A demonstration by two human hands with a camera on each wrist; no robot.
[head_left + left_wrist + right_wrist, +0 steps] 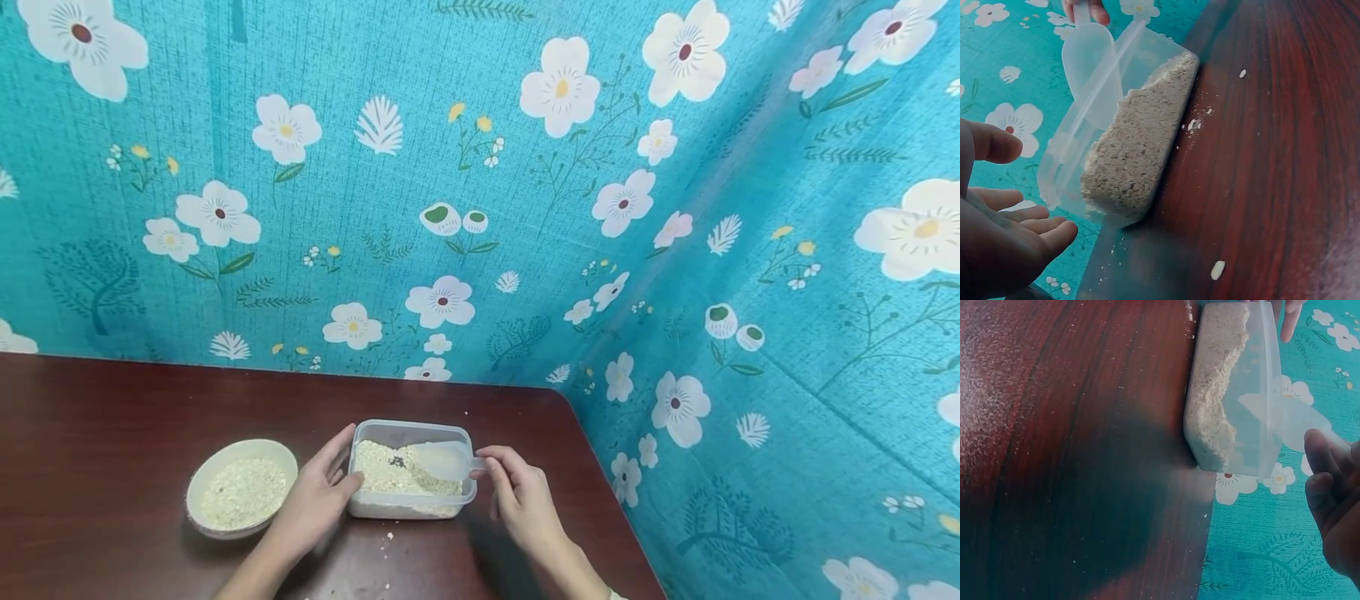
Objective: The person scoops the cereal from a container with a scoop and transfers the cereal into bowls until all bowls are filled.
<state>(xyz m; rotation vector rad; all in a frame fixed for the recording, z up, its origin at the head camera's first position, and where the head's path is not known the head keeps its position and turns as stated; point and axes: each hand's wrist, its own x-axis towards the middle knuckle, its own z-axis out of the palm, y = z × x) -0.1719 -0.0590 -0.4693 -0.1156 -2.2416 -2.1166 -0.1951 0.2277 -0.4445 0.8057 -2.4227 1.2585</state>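
A clear plastic container (408, 508), partly filled with pale oat flakes (378, 468), stands on the table. My right hand (525, 504) pinches the handle of a translucent scoop (442, 461) at the container's right side. The scoop's bowl reaches over the rim into the container, its tip near the flakes; no load shows clearly in it. At the opposite end is my left hand (318, 496), fingers loosely extended beside the container wall. In the left wrist view that hand (1016, 219) has nothing in its grasp. A few dark specks lie on the flakes.
Left of my left hand stands a round bowl (193, 504) holding similar pale flakes. Stray flakes (1217, 270) and crumbs lie on the dark wooden table (97, 467). Blue flowered cloth (480, 250) hangs behind the table and along its right edge.
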